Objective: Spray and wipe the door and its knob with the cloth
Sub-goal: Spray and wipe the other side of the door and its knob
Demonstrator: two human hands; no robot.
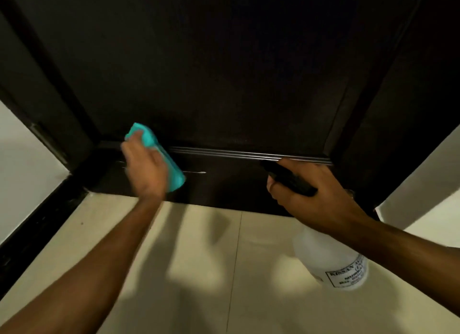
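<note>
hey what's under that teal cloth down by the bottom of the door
The teal cloth lies against the dark door, low on its bottom panel, with the left hand holding it there. Pale wet streaks show beside it. The patch directly beneath is covered.

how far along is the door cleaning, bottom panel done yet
Not finished. The left hand presses the folded teal cloth against the dark wooden door at its bottom panel, where wet streaks show beside the cloth. The right hand grips the translucent spray bottle's black trigger head. Left: the rest of that panel. The knob is out of view, so its state cannot be judged.
</note>
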